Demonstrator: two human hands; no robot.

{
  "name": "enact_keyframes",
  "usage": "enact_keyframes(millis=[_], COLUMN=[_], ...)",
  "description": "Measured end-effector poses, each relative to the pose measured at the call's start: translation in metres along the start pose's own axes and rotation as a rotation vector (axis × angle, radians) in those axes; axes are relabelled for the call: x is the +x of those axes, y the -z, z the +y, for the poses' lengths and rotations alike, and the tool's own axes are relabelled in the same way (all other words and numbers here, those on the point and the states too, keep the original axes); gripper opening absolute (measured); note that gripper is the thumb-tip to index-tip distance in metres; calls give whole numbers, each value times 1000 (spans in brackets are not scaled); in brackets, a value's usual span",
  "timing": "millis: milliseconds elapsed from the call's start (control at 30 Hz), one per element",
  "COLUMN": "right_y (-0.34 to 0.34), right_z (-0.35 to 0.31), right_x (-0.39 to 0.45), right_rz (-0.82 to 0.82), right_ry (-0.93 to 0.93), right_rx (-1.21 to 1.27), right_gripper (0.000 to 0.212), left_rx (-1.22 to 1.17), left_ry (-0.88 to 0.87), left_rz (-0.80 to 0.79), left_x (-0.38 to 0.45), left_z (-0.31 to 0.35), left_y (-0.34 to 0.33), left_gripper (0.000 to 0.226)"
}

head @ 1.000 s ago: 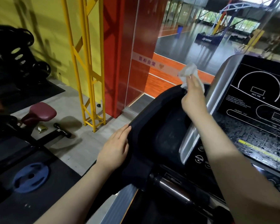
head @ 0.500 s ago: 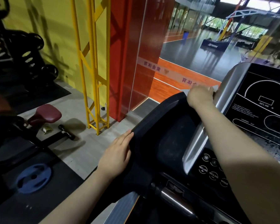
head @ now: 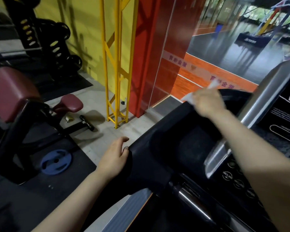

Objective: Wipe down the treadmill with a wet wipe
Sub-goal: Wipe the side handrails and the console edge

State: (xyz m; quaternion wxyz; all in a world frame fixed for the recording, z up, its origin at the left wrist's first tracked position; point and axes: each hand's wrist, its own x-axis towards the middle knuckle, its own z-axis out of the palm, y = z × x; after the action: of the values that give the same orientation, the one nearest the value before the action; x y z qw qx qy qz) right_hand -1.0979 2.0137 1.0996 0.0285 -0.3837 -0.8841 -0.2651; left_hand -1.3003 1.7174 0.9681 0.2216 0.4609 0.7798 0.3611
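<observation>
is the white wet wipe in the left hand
No, the crumpled white wet wipe is gripped by the right hand at the treadmill's black top edge, while the left hand rests on its side edge.

Motion blurs the right hand and its wet wipe.

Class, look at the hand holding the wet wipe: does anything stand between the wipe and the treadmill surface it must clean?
Nothing visible does. The right hand holds the wet wipe right at the top edge of the treadmill's black side panel, with no object between them.
</observation>
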Motion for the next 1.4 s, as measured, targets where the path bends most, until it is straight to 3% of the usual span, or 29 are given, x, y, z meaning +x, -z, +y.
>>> enact_keyframes(millis=[67,133,233,333,367,400,433,533,600,700,800,867,933,1033,1100,1233,1300,1400], right_y=[-4,1,13,31,34,35,32,11,0,-1,7,8,-1,-19,-23,-20,-20,-23], right_z=[38,9,-104,-214,-229,-225,-205,-125,-101,-172,-254,-256,-230,-187,-187,-204,-204,-206], right_x=[-3,-9,-36,-102,-117,-117,-106,-52,-48,-92,-172,-195,-184,-155,-168,-237,-248,-216], right_rz=[-10,-57,-8,4,4,-18,-17,-19,58,108,78,74,114,-45,-82,-26,-1,76], right_ry=[-246,-319,-62,265,396,505,500,135,-54,-56,206,299,197,-128,-166,138,292,349], right_rx=[-53,-69,31,372,431,445,429,129,103,328,490,555,531,576,619,551,523,489], right_gripper=[52,51,53,24,26,32,32,22,36,54,60,61,61,63,68,39,40,52], left_rx=[71,83,81,41,14,-16,-49,-167,-243,-275,-191,-140,-106,-151,-245,-212,-86,96], left_ry=[9,42,49,5,-7,-10,-5,40,63,62,40,14,4,81,173,271,290,323], left_rz=[-56,-70,-8,68,93,119,147,210,245,274,253,241,239,247,300,368,363,440], left_x=[-14,-23,-27,-28,-30,-31,-33,-39,-41,-39,-41,-44,-44,-48,-60,-104,-126,-156], left_z=[-19,-33,-40,-38,-39,-40,-40,-40,-37,-34,-34,-31,-30,-24,-24,-40,-52,-65], left_y=[8,10,8,7,8,9,10,13,15,15,14,13,12,12,12,16,17,20], left_gripper=[36,35,31,24,20,19,20,25,27,28,28,29,31,30,28,30,30,29])
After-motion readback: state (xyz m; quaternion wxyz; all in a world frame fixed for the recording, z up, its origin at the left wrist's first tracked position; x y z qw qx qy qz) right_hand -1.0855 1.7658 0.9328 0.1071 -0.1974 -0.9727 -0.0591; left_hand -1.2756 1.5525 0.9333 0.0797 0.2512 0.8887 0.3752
